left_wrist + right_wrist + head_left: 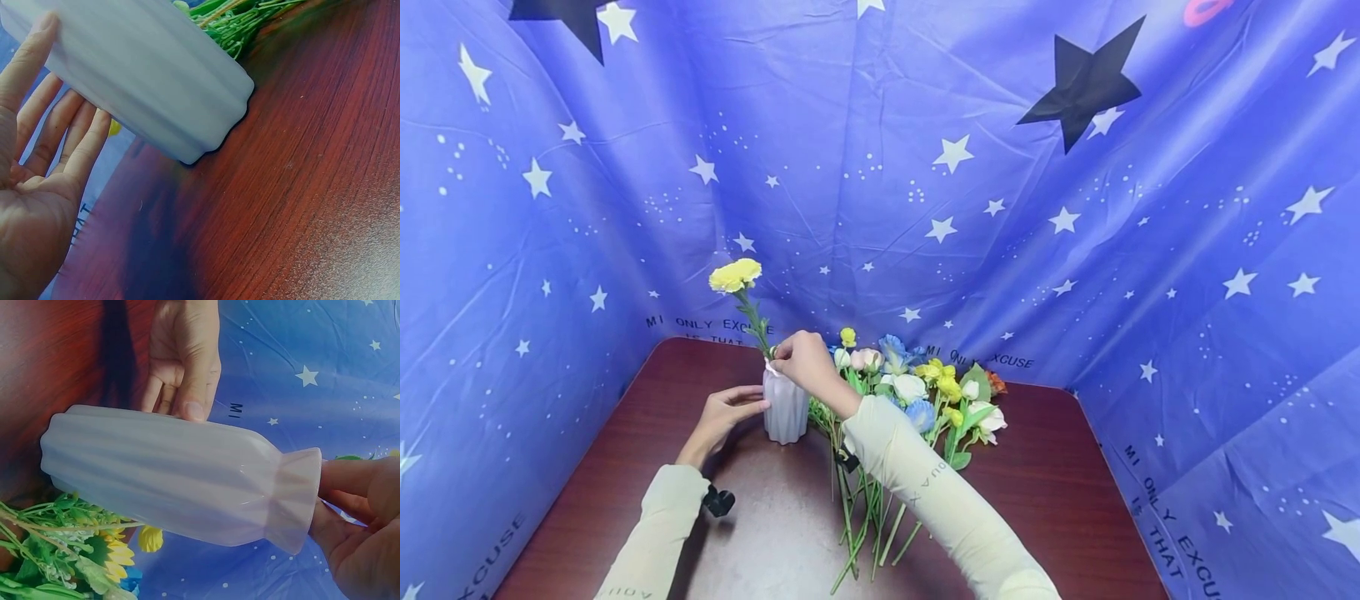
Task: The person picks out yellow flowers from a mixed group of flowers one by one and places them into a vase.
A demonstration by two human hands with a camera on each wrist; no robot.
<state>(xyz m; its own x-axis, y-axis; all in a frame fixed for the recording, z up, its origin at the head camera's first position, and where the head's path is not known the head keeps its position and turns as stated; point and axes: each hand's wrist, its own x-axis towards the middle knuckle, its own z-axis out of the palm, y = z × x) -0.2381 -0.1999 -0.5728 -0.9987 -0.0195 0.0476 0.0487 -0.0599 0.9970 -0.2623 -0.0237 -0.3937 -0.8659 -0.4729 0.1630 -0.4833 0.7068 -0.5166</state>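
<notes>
A pale, fluted vase (786,410) stands upright on the table, its mouth flaring outward in the right wrist view. A long-stemmed yellow flower (736,276) with a ruffled bloom rises from the mouth, leaning left. My right hand (809,363) is at the rim, pinching the flower's stem low down; its fingers partly hide the grip. My left hand (721,421) touches the left side of the vase (150,75), thumb and fingertips against the wall and fingers nearly straight. The stem's lower end is hidden inside the vase.
Several cut flowers, with white blooms (907,387), yellow blooms (940,377) and blue blooms (919,414), lie right of the vase. Their green stems (857,533) point toward the table's front. Starry blue cloth (880,208) surrounds the dark red table (1045,500) at the back and sides.
</notes>
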